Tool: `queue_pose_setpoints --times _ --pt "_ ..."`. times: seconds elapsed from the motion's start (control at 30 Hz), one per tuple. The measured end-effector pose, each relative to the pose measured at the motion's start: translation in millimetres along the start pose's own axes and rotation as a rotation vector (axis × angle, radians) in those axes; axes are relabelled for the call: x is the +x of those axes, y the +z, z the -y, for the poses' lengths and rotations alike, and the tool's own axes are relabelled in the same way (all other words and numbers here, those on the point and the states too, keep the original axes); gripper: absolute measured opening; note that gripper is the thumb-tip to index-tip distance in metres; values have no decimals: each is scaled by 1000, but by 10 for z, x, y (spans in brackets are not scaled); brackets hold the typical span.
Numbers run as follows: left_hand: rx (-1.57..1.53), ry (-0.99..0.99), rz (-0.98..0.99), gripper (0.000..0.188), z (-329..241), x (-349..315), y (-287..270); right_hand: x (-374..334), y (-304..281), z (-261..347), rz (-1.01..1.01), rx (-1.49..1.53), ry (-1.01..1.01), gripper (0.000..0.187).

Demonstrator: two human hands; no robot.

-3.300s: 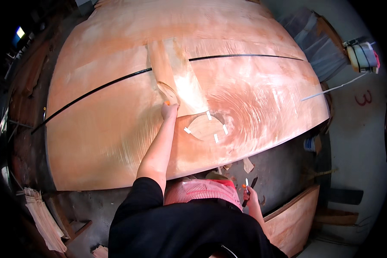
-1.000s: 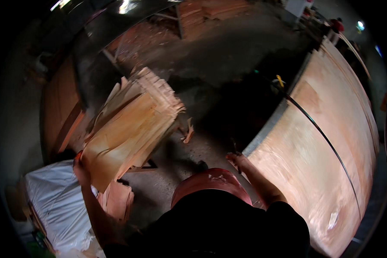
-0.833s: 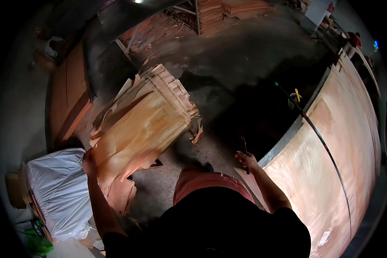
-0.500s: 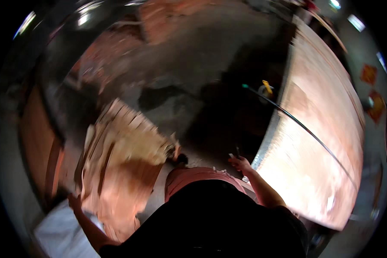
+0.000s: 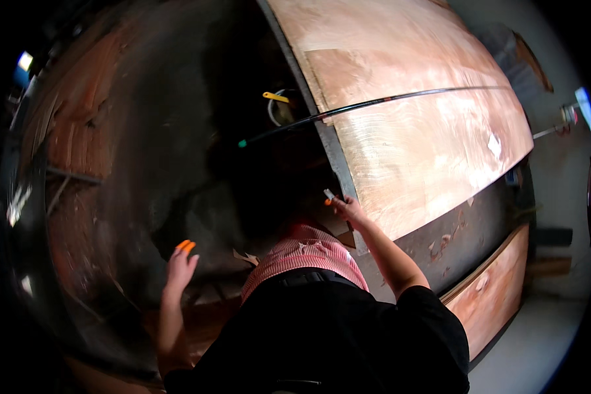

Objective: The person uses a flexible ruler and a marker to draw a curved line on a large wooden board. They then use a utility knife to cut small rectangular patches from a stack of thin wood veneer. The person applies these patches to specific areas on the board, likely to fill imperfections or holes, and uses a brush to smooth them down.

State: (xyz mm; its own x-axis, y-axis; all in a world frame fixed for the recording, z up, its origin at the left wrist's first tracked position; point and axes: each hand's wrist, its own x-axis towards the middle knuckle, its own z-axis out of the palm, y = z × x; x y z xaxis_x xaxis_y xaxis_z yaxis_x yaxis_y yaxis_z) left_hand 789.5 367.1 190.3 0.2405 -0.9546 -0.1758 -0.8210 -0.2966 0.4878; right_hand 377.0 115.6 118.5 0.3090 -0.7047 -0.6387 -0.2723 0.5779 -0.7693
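Observation:
My left hand [image 5: 181,264] is raised over the dark floor with its fingers stretched out. Orange covers sit on some of its fingertips, and nothing is in it. By the near corner of a large stack of wood sheets [image 5: 400,151], my right hand [image 5: 349,209] is closed round a small flat pale tool [image 5: 329,194], whose kind is too small to make out. An orange cover shows on a finger there too. Across the top sheet lies a long thin dark rod [image 5: 381,100]; its green-tipped end sticks out past the stack's left edge.
Beyond the stack's left edge stands a round container [image 5: 279,113] with a yellow handle [image 5: 276,97]. Reddish wood sheets [image 5: 79,141] lie at the far left. Another board stack [image 5: 492,289] is at the lower right. Wood scraps [image 5: 448,240] litter the floor between the stacks.
My view has turned to the right, so the large stack sits nearer the middle. My left hand has left the ragged veneer pile beside it. The right hand still grips the small tool.

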Motion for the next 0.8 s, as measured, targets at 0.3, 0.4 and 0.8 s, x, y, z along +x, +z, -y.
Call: queue_pose_setpoints --times 0.3,0.4,0.8 --pt "-113 325 320 28 -1214 1970 297 1037 -728 730 -421 241 -187 16" --pt "-199 495 330 26 -1767 2578 609 1193 -775 630 -480 242 -122 16" --pt "-14 926 295 54 -2931 3780 1666 1108 -802 1061 -500 258 -44 15"
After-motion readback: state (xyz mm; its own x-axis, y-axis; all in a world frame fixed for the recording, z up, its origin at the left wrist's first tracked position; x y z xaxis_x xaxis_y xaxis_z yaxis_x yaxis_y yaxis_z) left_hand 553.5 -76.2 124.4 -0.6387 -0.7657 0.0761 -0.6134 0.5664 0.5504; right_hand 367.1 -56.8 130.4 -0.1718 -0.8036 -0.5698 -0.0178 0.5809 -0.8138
